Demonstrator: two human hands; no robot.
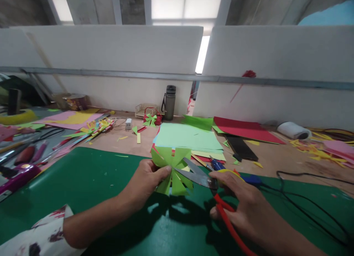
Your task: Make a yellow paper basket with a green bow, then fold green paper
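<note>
Between the thumb and fingers of my left hand (149,176) is a light green paper flower (174,182), with slits cut between its petals. It is held up over a dark green cutting mat (102,182), on which shadows fall. My right hand (240,200) is closed around the handles of a pair of scissors (197,175), one handle red and the other yellow. The scissor blades are parted, and their tips reach the flower's right side close to its middle. Whether a blade touches the paper, I cannot tell.
Behind the mat lies a stack of pale green paper (190,138), with red sheets (243,128) to its right. A grey bottle (170,103) stands against the white panel. Paper flowers (96,127) and tools lie at the left. A black cable (304,200) crosses the mat's right side.
</note>
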